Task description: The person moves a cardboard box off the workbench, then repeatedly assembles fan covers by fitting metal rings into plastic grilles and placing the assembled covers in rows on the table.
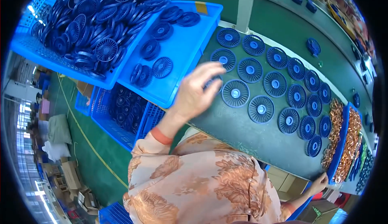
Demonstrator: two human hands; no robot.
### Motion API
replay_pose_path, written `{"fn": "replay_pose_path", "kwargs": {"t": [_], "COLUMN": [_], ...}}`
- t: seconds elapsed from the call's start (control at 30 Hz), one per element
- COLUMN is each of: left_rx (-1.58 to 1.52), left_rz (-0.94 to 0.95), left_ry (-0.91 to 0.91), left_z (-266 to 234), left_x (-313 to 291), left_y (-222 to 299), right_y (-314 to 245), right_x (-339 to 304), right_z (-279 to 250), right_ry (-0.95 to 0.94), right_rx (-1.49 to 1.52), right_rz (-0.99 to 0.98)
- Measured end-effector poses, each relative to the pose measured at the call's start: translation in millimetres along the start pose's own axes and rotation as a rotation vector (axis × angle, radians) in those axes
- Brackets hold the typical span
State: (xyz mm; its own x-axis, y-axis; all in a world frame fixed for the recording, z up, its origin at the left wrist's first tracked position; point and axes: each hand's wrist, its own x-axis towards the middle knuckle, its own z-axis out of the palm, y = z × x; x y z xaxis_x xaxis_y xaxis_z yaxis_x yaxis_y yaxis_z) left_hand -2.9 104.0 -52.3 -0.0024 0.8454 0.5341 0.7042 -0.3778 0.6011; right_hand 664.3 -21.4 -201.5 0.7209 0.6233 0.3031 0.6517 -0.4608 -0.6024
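Note:
My left hand reaches over the near left part of the green work table. Its fingers and thumb curve around a dark blue round fan grille, which the hand partly hides. Beside it, similar spoked grilles lie flat in several rows along the table. At the table's right front edge, my right hand has its fingers bent together next to a pile of copper-coloured rings. Whatever the right fingers hold is too small to make out.
A blue crate heaped with grilles stands upper left, next to a blue tray with several more. Below is another blue crate. A blue divider tray borders copper parts. Behind the post runs a green conveyor.

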Motion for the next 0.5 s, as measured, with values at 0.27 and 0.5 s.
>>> {"fn": "replay_pose_path", "kwargs": {"t": [0.27,0.5], "left_rx": [0.689,0.698], "left_rz": [-0.716,-0.407], "left_ry": [-0.198,-0.303], "left_z": [-81.3,-87.3], "left_x": [-7.1,-10.3], "left_y": [-107.4,-150.0], "right_y": [-39.2,-168.2], "right_x": [3.3,-55.5], "right_z": [2.0,18.2], "right_ry": [0.029,-0.286], "right_rx": [0.846,1.006], "right_rz": [0.295,0.306]}}
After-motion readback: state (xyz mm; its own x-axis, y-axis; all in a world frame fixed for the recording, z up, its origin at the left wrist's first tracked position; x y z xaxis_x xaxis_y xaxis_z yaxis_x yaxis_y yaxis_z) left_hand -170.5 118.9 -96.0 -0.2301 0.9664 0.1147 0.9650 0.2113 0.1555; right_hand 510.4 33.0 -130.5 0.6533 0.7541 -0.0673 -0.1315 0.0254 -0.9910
